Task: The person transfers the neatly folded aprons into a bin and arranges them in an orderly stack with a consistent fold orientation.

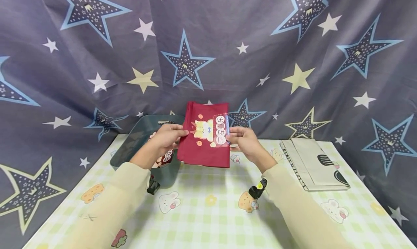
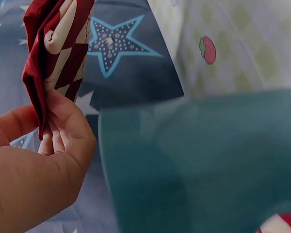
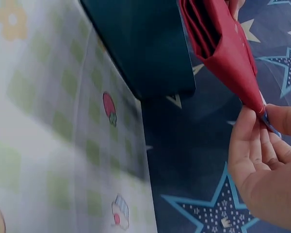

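Note:
A folded dark red cloth (image 1: 195, 153) with a printed cartoon animal and white round characters is held up above the table, between both hands. My left hand (image 1: 167, 136) pinches its left edge, thumb on the front and fingers behind. Along the right edge, where a blue strip shows, my right hand (image 1: 244, 142) pinches it the same way. From the left wrist, the cloth's (image 2: 34, 63) back shows a red and cream checked pattern. The right wrist view shows several stacked folds in the cloth (image 3: 228, 58) and the right hand (image 3: 266, 165) at its corner.
A dark teal bin (image 1: 130, 140) stands at the left behind my left hand, with red and patterned cloth items (image 1: 166, 158) inside. A folded cream cloth (image 1: 312, 165) lies at the right on the checked tablecloth (image 1: 195, 212). A star-patterned curtain (image 1: 228, 68) hangs behind.

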`<state>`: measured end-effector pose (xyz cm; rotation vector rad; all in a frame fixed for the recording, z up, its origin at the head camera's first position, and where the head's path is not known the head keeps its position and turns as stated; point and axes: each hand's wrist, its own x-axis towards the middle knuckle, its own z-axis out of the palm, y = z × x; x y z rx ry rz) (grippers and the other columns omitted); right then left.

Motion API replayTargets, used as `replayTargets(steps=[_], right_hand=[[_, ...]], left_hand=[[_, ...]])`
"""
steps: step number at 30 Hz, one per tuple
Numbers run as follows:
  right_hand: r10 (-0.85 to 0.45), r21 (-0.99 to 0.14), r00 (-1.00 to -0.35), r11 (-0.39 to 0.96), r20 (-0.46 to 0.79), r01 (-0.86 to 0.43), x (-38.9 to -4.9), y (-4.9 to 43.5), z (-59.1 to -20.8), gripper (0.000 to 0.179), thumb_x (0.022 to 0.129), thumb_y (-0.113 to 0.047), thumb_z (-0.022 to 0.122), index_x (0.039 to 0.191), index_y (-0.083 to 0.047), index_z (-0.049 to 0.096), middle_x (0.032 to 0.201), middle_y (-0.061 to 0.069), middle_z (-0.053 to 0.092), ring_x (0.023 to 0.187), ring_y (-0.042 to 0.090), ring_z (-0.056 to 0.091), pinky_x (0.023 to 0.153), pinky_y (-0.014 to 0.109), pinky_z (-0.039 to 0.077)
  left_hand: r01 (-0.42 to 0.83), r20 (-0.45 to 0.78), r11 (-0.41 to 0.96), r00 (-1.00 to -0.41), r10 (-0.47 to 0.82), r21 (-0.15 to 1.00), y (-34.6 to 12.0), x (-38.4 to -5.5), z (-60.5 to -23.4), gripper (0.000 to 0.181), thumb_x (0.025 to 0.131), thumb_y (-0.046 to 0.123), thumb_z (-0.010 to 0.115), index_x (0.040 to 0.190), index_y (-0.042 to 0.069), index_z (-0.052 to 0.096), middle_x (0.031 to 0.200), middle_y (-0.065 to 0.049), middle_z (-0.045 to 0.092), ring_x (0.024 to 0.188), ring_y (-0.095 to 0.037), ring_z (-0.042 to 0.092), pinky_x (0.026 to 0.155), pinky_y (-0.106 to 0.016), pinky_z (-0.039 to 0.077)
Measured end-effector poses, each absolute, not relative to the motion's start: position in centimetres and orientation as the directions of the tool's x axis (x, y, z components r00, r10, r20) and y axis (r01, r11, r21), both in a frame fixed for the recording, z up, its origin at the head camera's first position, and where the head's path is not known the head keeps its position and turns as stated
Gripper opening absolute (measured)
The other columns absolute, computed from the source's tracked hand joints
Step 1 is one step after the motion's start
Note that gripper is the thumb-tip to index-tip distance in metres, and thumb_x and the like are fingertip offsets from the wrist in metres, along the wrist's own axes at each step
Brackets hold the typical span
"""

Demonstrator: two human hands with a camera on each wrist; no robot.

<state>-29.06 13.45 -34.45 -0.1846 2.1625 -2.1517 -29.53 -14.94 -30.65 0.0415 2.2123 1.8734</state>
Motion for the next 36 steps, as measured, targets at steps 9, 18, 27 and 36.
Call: replayTargets(steps=[9,18,27,36], right_hand=[[-0.168,-1.0,-0.986,-0.025,0.002,0.002,-29.2,10.5,-33.9,0.038,0.098,0.0,0.062,0.136,0.004,0.057,0.112,0.014,0.064,0.089,0.02,0.067,0.075,0.034,0.061],[-0.189,-1.0,-0.982,-0.013,-0.004,0.006,-29.5,7.8,-33.2,0.037,0.098,-0.001,0.062,0.135,0.003,0.058,0.114,0.015,0.065,0.089,0.022,0.067,0.075,0.035,0.061],[-0.202,-0.998,-0.979,-0.052,-0.012,0.023,-29.5,4.7,-32.2,0.035,0.097,-0.003,0.065,0.132,0.002,0.06,0.113,0.015,0.07,0.089,0.022,0.067,0.075,0.034,0.061],[-0.207,-0.994,-0.978,-0.102,-0.027,0.049,-29.5,1.9,-32.2,0.036,0.096,-0.002,0.067,0.131,0.004,0.06,0.111,0.015,0.07,0.086,0.021,0.067,0.073,0.033,0.061]], left_hand=[[-0.123,-0.155,0.196,-0.976,0.156,0.973,-17.9,-29.3,-30.0,0.028,0.104,0.014,0.06,0.125,-0.002,0.053,0.109,-0.011,0.062,0.085,-0.015,0.068,0.075,-0.031,0.061],[-0.136,-0.17,0.222,-0.975,0.144,0.966,-20.4,-28.9,-29.2,0.035,0.104,0.016,0.059,0.131,-0.005,0.052,0.106,-0.008,0.067,0.083,-0.013,0.072,0.075,-0.033,0.062],[-0.105,-0.15,0.303,-0.981,0.126,0.947,-23.2,-28.8,-28.5,0.041,0.106,0.019,0.057,0.137,-0.007,0.049,0.115,-0.012,0.064,0.088,-0.013,0.07,0.08,-0.035,0.061],[-0.104,-0.153,0.345,-0.981,0.118,0.933,-25.8,-29.0,-28.2,0.04,0.106,0.019,0.056,0.135,-0.007,0.049,0.105,-0.004,0.067,0.087,-0.012,0.07,0.08,-0.038,0.061]])
